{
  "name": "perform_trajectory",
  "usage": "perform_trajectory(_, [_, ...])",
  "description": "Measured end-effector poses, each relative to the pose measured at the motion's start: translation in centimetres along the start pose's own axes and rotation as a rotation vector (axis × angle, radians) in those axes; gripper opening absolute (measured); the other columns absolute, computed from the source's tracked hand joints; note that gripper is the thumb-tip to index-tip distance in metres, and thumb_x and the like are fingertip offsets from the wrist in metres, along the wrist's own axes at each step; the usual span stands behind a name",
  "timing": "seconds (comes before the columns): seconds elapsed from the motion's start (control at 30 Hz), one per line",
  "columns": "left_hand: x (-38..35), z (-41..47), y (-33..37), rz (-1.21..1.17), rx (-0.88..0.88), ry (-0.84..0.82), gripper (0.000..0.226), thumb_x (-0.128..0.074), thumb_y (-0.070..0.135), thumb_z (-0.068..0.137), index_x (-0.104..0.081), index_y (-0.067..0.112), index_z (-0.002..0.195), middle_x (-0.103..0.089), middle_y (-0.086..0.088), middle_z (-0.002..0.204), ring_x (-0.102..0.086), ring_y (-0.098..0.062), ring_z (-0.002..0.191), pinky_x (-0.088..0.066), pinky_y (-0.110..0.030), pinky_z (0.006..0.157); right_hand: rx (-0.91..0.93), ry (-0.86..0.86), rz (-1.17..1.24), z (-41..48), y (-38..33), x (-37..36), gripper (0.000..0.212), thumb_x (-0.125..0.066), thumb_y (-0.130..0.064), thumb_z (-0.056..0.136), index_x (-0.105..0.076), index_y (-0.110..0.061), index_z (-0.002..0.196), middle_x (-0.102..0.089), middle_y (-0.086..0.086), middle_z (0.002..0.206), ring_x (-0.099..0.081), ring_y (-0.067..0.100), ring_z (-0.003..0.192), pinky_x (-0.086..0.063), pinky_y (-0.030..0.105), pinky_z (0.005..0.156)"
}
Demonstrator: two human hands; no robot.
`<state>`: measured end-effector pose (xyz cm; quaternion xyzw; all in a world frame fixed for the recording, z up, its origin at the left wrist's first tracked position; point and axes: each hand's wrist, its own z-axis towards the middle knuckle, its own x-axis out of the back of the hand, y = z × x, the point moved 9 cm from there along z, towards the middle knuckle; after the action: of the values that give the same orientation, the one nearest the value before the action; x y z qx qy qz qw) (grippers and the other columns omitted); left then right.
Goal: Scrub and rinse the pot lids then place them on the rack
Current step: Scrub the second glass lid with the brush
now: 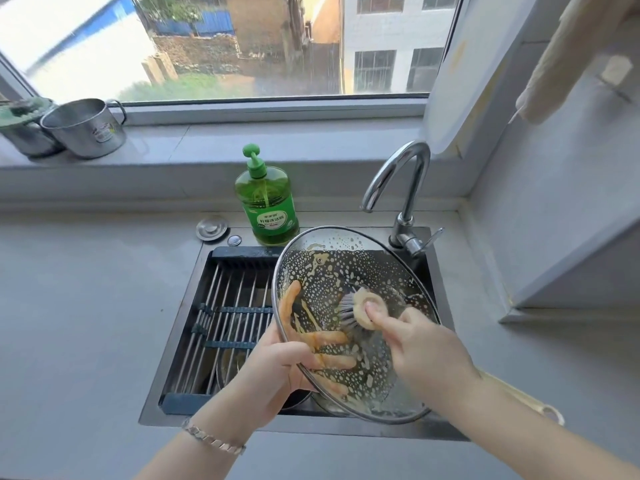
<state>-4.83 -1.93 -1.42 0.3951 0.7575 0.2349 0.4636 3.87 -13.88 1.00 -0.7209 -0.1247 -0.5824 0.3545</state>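
Tilting the round glass pot lid (332, 271) over the black sink (162, 382) lets suds drain into the basin, I judge. My left hand (273, 368) grips its near rim, fingers spread behind the glass. My right hand (426, 351) pinches the round pale-topped bristle brush (360, 299), pressing it onto the soapy face. The steel-rod rack (235, 299) covers the sink's left half.

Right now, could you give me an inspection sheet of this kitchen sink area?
Surface: grey countertop around a dark sink.
Job's things: soapy glass pot lid tilted over the sink; dish brush pressed on it; rack across the sink's left part.
Clutter: green dish soap bottle, sink plug, steel mugs on the sill.
Hands: left hand holds the lid, fingers behind the glass; right hand grips the brush.
Cables: nothing seen.
Surroundings: faucet, window, white cutting board, hanging cloth.
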Motion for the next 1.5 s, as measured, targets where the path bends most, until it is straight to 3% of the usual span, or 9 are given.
perform_trajectory(0.1, [-0.4,0.0,0.0,0.014,-0.005,-0.023,0.103,-0.045,-0.014,0.063,-0.024,0.055,0.137,-0.063,-0.027,0.117,-0.060,-0.053,0.098,-0.057,-0.053,0.063,0.064,-0.090,0.105,0.9,-1.3,-0.4,0.047,-0.027,-0.027,0.100,-0.023,-0.052,0.140,-0.035,-0.009,0.077,-0.040,0.010,0.062,-0.027,0.018,0.051])
perform_trajectory(0.2, [-0.7,0.0,0.3,0.010,-0.002,-0.021,0.105,-0.045,-0.015,0.062,-0.022,0.055,0.137,-0.059,-0.036,0.115,-0.061,-0.052,0.093,-0.056,-0.056,0.064,-0.197,-0.041,0.054,3.0,4.1,0.5,0.048,-0.030,-0.024,0.099,-0.030,-0.052,0.138,-0.042,-0.004,0.083,-0.049,0.021,0.079,-0.031,0.027,0.060])
perform_trajectory(0.37, [-0.4,0.6,0.2,0.042,0.017,0.008,0.105,-0.045,-0.015,0.059,-0.027,0.056,0.134,-0.066,-0.028,0.106,-0.065,-0.048,0.088,-0.057,-0.054,0.060,-0.012,-0.130,0.124,0.9,0.5,-0.8,0.046,-0.031,-0.025,0.100,-0.031,-0.053,0.136,-0.043,-0.006,0.080,-0.047,0.018,0.077,-0.035,0.028,0.065])
perform_trajectory(0.73, [-0.7,0.2,0.5,0.041,0.022,-0.016,0.103,-0.044,-0.014,0.062,-0.023,0.053,0.138,-0.063,-0.031,0.111,-0.064,-0.048,0.089,-0.057,-0.054,0.062,-0.210,-0.128,0.054,1.5,5.3,-0.2,0.045,-0.030,-0.026,0.100,-0.033,-0.053,0.136,-0.051,-0.001,0.090,-0.054,0.023,0.084,-0.043,0.033,0.071])
perform_trajectory(0.9, [-1.0,0.3,0.3,0.050,0.029,-0.003,0.103,-0.044,-0.014,0.062,-0.023,0.052,0.139,-0.063,-0.031,0.113,-0.062,-0.051,0.093,-0.054,-0.057,0.065,-0.011,-0.107,0.096,0.0,0.9,0.1,0.047,-0.033,-0.025,0.099,-0.031,-0.054,0.136,-0.049,-0.004,0.085,-0.053,0.019,0.082,-0.043,0.030,0.068])
perform_trajectory(1.07, [-2.3,0.7,0.5,0.064,0.040,-0.039,0.103,-0.044,-0.014,0.062,-0.024,0.051,0.138,-0.061,-0.033,0.114,-0.063,-0.049,0.091,-0.055,-0.057,0.065,-0.240,-0.019,0.064,2.8,6.0,1.1,0.045,-0.033,-0.024,0.099,-0.036,-0.049,0.136,-0.055,-0.001,0.091,-0.053,0.024,0.083,-0.037,0.031,0.064])
perform_trajectory(1.2, [-2.5,0.7,0.6,0.059,0.060,-0.070,0.102,-0.043,-0.014,0.062,-0.023,0.049,0.140,-0.061,-0.032,0.114,-0.063,-0.050,0.091,-0.056,-0.053,0.063,-0.003,0.018,0.162,1.8,1.0,1.6,0.048,-0.038,-0.019,0.097,-0.038,-0.048,0.135,-0.042,-0.006,0.074,-0.048,0.019,0.071,-0.032,0.025,0.054])
perform_trajectory(1.33, [-2.9,0.3,0.4,0.048,0.063,-0.098,0.099,-0.041,-0.014,0.063,-0.025,0.048,0.139,-0.058,-0.037,0.116,-0.062,-0.051,0.090,-0.056,-0.052,0.062,-0.265,0.127,0.169,4.8,6.3,2.9,0.043,-0.040,-0.019,0.097,-0.046,-0.043,0.132,-0.059,0.002,0.094,-0.051,0.023,0.084,-0.034,0.030,0.061])
perform_trajectory(1.5, [-2.5,0.3,0.1,0.064,0.096,-0.128,0.097,-0.039,-0.015,0.063,-0.028,0.045,0.139,-0.059,-0.034,0.116,-0.060,-0.055,0.094,-0.057,-0.050,0.061,0.090,0.087,0.289,2.6,-0.9,2.1,0.045,-0.045,-0.014,0.096,-0.043,-0.040,0.132,-0.044,-0.007,0.071,-0.038,0.009,0.061,-0.028,0.018,0.050])
